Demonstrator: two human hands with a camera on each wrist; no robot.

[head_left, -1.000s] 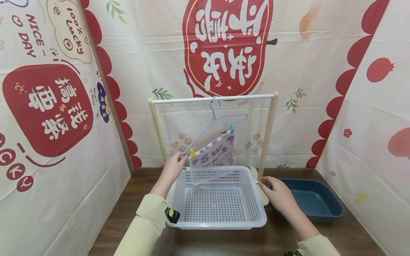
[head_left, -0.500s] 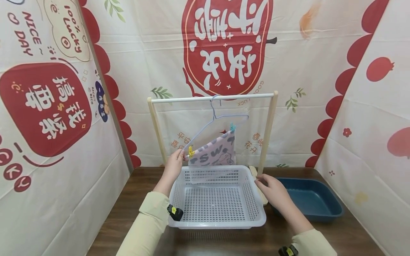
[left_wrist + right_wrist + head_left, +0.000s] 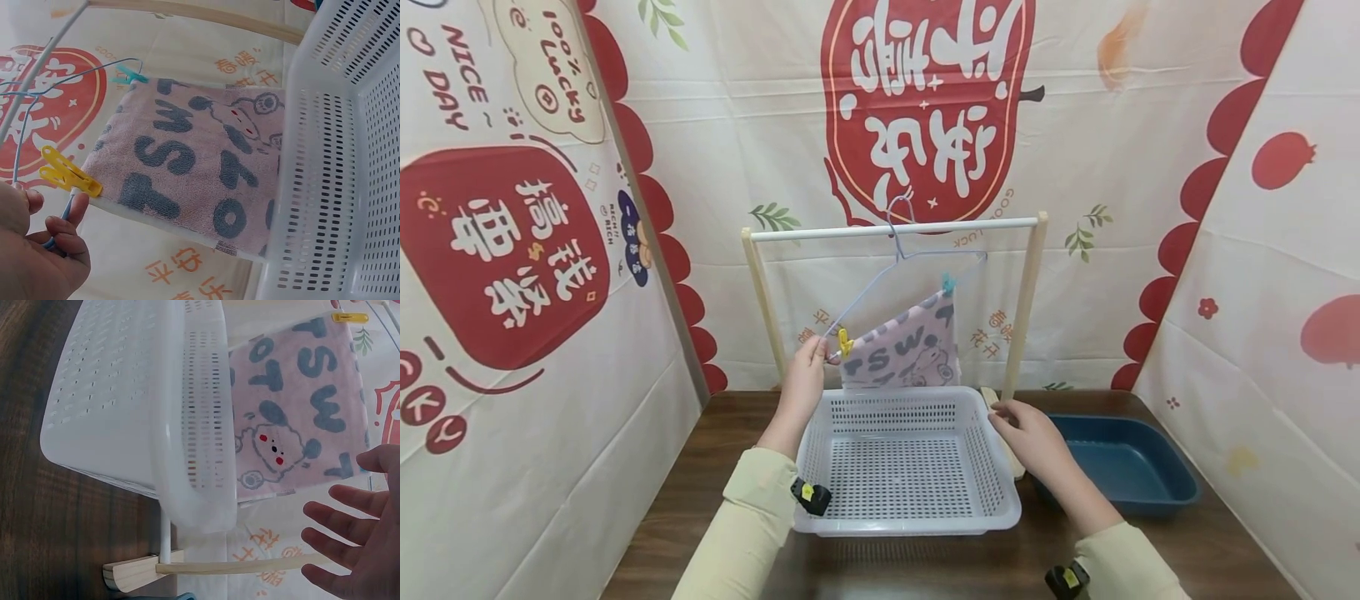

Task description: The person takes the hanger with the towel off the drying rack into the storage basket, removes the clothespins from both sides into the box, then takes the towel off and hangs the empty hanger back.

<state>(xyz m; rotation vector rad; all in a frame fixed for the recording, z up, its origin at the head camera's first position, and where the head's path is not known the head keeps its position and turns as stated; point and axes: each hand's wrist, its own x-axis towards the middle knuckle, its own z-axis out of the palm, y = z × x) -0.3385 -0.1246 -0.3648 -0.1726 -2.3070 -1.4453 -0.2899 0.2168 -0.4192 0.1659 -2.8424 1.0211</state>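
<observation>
My left hand (image 3: pixel 803 382) grips the lower left corner of a blue wire clothes hanger (image 3: pixel 862 296), which tilts down to the left. The hanger's hook stands above the white bar (image 3: pixel 820 234) of a wooden-post drying rack. A pink towel (image 3: pixel 187 156) with grey letters and a bear hangs from the hanger. A yellow clothespin (image 3: pixel 69 175) pins it near my left fingers, and a teal clothespin (image 3: pixel 948 285) pins its other end. My right hand (image 3: pixel 1036 440), fingers spread and holding nothing, hovers by the basket's right rim, near the rack's right post (image 3: pixel 1026 308).
A white perforated basket (image 3: pixel 910 527) stands on the brown wooden table (image 3: pixel 700 500), in front of the rack. To its right lies a dark blue basin (image 3: pixel 1138 462). Printed cloth walls (image 3: pixel 715 150) close off the back and both sides.
The left hand has raised the hanger, so its hook has risen from the bar, and the towel has come up with it. The right hand has moved slightly left and up.
</observation>
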